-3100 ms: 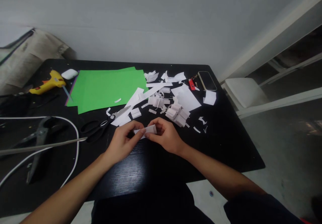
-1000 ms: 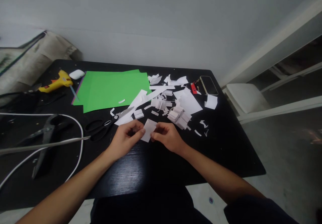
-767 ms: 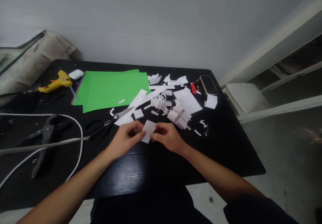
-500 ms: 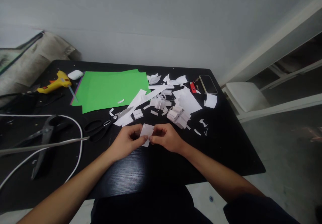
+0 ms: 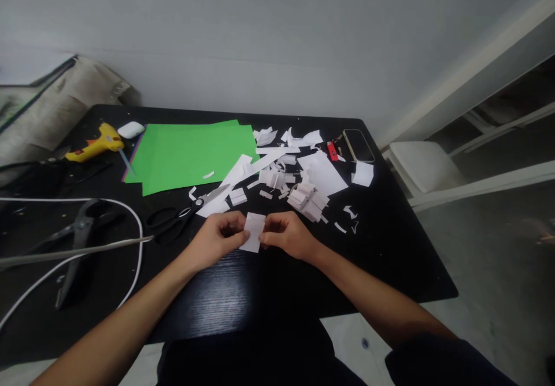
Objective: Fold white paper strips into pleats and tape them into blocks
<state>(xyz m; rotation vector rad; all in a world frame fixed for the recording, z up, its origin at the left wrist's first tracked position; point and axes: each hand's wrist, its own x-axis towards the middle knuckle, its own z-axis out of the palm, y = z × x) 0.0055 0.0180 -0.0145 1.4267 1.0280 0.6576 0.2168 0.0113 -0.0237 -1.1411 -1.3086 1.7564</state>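
A small white paper piece (image 5: 252, 232) is pinched between both hands just above the black table (image 5: 381, 241). My left hand (image 5: 219, 238) grips its left edge with closed fingers. My right hand (image 5: 286, 236) grips its right edge, fingers curled. Just beyond the hands lies a pile of folded white paper pieces (image 5: 309, 198) and loose white scraps (image 5: 277, 160). Black scissors (image 5: 182, 212) lie to the left of my left hand.
Green paper sheets (image 5: 191, 152) cover the table's far middle. A yellow glue gun (image 5: 93, 143), black pliers (image 5: 73, 236) and a white cable (image 5: 130, 259) are at the left. A phone (image 5: 358, 145) and a red lighter (image 5: 332, 150) sit far right. A white stool (image 5: 422, 166) stands beyond the table.
The paper piece went from a folded strip held flat to an unfolded rectangle held upright between both hands. The hands stayed in about the same spot.
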